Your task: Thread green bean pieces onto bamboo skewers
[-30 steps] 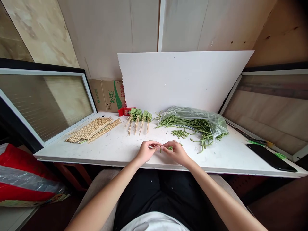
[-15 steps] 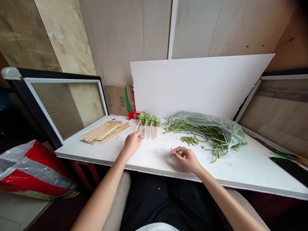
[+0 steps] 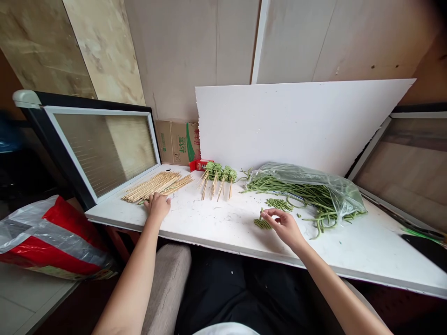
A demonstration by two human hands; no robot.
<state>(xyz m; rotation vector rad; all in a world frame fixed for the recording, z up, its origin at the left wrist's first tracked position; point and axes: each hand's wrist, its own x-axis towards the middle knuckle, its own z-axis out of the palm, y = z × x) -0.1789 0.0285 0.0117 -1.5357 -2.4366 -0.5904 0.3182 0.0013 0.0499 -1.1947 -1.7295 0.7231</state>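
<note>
My left hand (image 3: 158,206) is at the near edge of a pile of bamboo skewers (image 3: 157,181), its thumb apart from the fingers. The fingertips reach onto the skewers and are partly hidden. My right hand (image 3: 284,227) pinches a short piece of green bean (image 3: 261,213) upright between thumb and fingers. Just under that hand lies a small row of cut bean pieces (image 3: 261,224) on the white table (image 3: 216,228). Between the hands, farther back, finished skewers (image 3: 220,173) threaded with green bean pieces lie side by side, sticks pointing towards me.
Another heap of cut beans (image 3: 279,204) lies behind my right hand. Long green beans (image 3: 296,188) spill from a clear plastic bag (image 3: 314,176) at the right. A red box (image 3: 200,165) and a cardboard box (image 3: 176,142) stand at the back. A glazed frame (image 3: 104,149) borders the left side.
My left hand has moved left from near the threaded skewers to the skewer pile. My right hand still pinches a bean piece; more of the row under it shows. The view has shifted slightly.
</note>
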